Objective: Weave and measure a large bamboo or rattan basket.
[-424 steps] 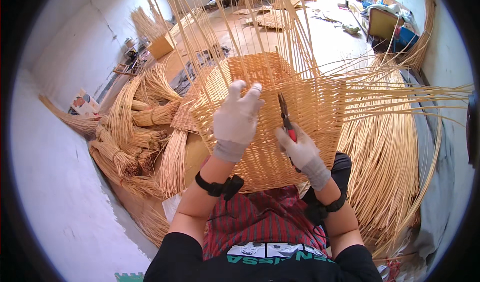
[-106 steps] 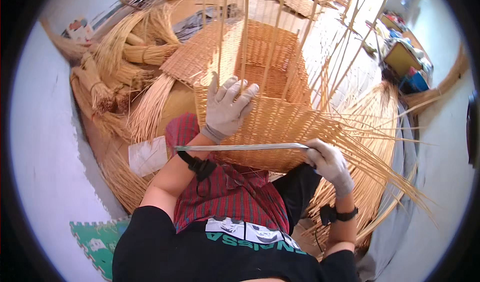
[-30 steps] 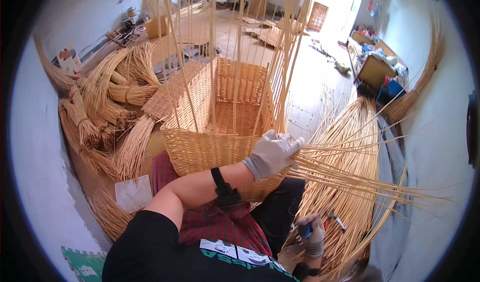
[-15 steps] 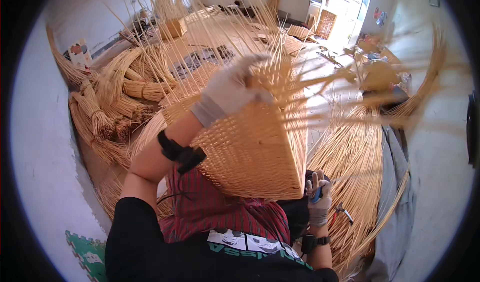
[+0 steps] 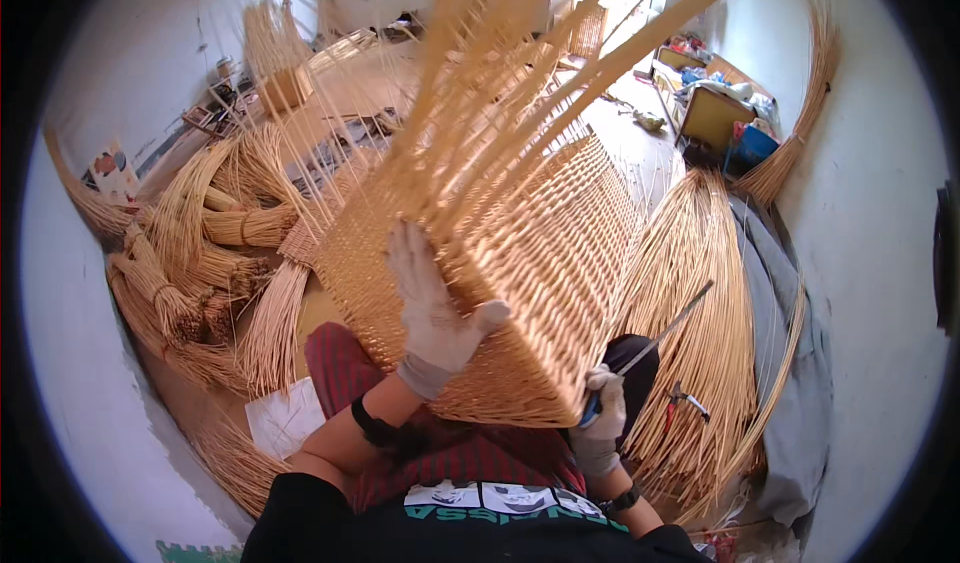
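The left hand (image 5: 430, 308), spread with grip released, should press the basket (image 5: 560, 253) evenly, while the right hand (image 5: 605, 418), grasping the metal tool (image 5: 668, 328), points it away.

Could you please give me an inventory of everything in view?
Woven basket: one, tan, tilted, middle of the picture.
Basket canes: many, tan, projecting from it.
Long blade: one, silver, with blue handle, in the right hand.
Long strands: many, tan, at right.
Hand tool: at least one, red and silver, on these strands.
Tied bundles: several, tan, at left.
Cloth: one, grey, far right.
Sheet: one, white, lower left.
Box: one, tan, back left.
Container: one, blue, back right.
Left hand: one, white glove, against the basket.
Right hand: one, white glove, on the handle.
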`<state>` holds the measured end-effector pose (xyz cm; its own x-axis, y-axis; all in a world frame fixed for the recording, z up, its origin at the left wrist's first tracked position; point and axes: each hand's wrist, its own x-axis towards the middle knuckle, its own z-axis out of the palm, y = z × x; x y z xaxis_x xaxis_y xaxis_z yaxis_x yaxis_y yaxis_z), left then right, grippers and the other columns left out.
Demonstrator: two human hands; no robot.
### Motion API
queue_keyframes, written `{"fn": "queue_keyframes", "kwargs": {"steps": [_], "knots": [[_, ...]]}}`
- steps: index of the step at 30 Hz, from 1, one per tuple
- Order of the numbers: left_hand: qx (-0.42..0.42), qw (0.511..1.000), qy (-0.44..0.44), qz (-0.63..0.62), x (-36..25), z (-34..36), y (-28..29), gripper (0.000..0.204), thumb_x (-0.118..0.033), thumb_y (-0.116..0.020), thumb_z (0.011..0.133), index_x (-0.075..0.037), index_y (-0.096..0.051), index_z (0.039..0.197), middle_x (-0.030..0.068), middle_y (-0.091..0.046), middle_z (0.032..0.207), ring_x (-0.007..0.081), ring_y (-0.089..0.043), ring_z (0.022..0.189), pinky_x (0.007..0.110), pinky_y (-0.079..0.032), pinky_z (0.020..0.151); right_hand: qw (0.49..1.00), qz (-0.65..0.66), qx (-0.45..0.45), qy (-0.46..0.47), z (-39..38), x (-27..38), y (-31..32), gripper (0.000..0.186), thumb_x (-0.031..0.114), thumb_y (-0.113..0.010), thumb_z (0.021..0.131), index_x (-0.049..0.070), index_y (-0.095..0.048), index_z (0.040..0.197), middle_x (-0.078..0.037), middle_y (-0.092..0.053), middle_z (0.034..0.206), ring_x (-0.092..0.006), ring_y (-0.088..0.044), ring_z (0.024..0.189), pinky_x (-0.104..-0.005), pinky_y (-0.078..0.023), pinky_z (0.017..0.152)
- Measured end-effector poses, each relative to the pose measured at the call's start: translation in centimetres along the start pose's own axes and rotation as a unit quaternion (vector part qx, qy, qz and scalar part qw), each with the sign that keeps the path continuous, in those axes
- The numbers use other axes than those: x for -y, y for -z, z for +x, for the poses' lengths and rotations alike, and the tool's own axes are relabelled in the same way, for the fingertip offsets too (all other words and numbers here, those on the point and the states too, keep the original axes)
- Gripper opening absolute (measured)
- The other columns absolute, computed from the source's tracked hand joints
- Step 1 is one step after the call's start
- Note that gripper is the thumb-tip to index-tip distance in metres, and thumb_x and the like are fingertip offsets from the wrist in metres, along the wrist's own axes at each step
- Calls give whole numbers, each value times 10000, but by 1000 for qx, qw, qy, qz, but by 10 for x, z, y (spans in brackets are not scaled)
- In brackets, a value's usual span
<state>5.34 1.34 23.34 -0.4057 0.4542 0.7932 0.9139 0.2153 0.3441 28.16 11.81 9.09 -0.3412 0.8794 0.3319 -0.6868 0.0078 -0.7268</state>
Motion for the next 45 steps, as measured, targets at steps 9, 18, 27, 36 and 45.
{"fn": "queue_keyframes", "kwargs": {"steps": [9, 18, 27, 36, 45], "knots": [[42, 897, 304, -317, 182, -3, 36, 804, -63, -631, 933, 5, -147, 1572, 176, -520, 1382, 220, -599, 1146, 295, -577, 846, 856, -42, 349, -378, 6, -76, -50, 381, 289, -463, 1080, 5, -685, 959, -98, -707, 987, -175, -642, 957, -314, -474, 922], [-42, 778, 560, 281, 320, -156, -11, 698, -573, -426, 1031, 58, -558, 1297, 258, -682, 1143, 391, -648, 1098, 443, -541, 895, 944, -255, 198, -71, 340, -176, 46, 276, 283, -590, 1032, 72, -745, 942, -39, -747, 944, -106, -622, 706, -272, -499, 626], [-103, 812, 484, 309, 321, -196, -19, 658, -588, -370, 1044, 12, -639, 996, 262, -675, 934, 459, -626, 929, 502, -472, 803, 647, -747, 38, 147, 514, -291, 171, 482, 488, -519, 1027, 73, -742, 923, -74, -698, 769, -165, -651, 702, -328, -515, 679], [-44, 851, 440, 282, 371, -170, -4, 629, -573, -420, 1032, 3, -661, 1108, 284, -675, 1075, 476, -608, 1040, 487, -476, 879, 777, -613, 12, -142, 456, -243, 196, 594, 630, -493, 978, 105, -770, 987, -92, -738, 838, -283, -682, 816, -396, -500, 797], [77, 819, 483, 298, 443, -145, 3, 1030, -829, -307, 909, 52, -513, 1402, 302, -542, 1398, 439, -517, 1313, 471, -411, 1103, 668, -737, -19, -103, 343, -174, 197, 462, 489, -478, 996, 95, -715, 1037, -181, -729, 977, -391, -664, 884, -437, -502, 791]]}}
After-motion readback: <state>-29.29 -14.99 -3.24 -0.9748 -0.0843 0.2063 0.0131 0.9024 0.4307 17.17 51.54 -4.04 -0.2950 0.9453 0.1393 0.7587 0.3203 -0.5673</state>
